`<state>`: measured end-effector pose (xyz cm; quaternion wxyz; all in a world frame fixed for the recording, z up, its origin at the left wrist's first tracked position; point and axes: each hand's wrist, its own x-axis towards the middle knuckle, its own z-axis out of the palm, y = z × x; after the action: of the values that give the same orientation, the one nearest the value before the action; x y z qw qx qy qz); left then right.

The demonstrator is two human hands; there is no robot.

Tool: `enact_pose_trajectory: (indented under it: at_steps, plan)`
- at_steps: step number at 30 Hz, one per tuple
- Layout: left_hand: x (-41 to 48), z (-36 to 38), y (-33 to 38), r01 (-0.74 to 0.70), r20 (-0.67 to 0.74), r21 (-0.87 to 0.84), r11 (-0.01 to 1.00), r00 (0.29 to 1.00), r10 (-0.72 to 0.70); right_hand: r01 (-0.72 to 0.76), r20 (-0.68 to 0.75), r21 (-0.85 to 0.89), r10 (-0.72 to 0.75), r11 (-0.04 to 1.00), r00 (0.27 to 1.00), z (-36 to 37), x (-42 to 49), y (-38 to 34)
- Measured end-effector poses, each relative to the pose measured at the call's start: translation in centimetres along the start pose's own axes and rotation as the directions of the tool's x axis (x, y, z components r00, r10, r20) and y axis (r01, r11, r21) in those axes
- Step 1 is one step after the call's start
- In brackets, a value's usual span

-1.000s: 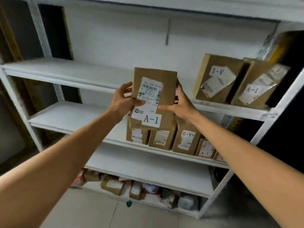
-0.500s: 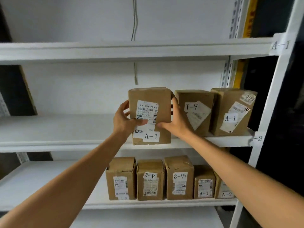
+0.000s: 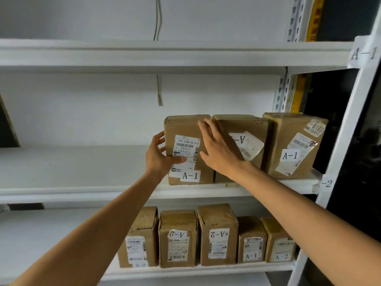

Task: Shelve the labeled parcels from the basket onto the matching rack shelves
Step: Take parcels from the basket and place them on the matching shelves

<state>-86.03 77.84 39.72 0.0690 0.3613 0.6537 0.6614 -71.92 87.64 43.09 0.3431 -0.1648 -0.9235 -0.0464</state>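
Landmark: brown cardboard parcel with white "A-1" label (image 3: 183, 125). It stands upright on the white metal rack shelf (image 3: 82, 190), its base near the shelf's front lip.

Left hand (image 3: 158, 156) is at the parcel's left edge. The grip is closed on the parcel, with fingers round the left side and thumb across the front over the barcode sticker.

Right hand (image 3: 218, 149) lies over the parcel's upper right corner. The grip is wide, fingers straight and flat; contact with the cardboard is unclear.

Immediately right of the parcel is a second brown carton with an upside-down label (image 3: 249, 125), then a third brown carton marked "A-1" (image 3: 292, 139).

Below the parcel, a row of five brown cartons (image 3: 218, 219) sits on the next shelf down.

Up and far right of the parcel is a paper "A-1" tag (image 3: 363, 53) on the rack upright.
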Motion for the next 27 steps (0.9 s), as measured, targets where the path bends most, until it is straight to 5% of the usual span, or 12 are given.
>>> enact_pose_trajectory:
  at_steps: [8,13,15,20,27]
  plan:
    - [-0.9,-2.5,-1.2,0.005,0.03,0.263,0.965,0.999,-0.013,0.162,-0.151,-0.058,-0.169,0.985,0.974,1.7,0.2,-3.4]
    - [-6.6,-11.5,-2.7,-0.009,-0.034,0.678,0.735,0.998,0.045,0.258,0.071,0.017,-0.258,0.966,0.963,3.8,0.3,-12.0]
    - [-9.9,-17.1,-3.4,0.076,-0.064,0.794,0.604,0.997,-0.041,0.254,0.236,0.127,-0.278,0.959,0.931,5.2,0.2,-16.4]
    - [-21.5,-30.3,-4.0,0.359,-0.258,0.866,0.348,0.917,-0.304,0.248,0.561,0.39,-0.443,0.887,0.7,8.5,-2.9,-29.0]
    - [-38.1,-39.9,-1.4,0.683,-0.597,0.699,0.212,0.721,-0.353,0.434,0.519,0.638,-0.771,0.637,0.369,10.0,-10.4,-45.0]
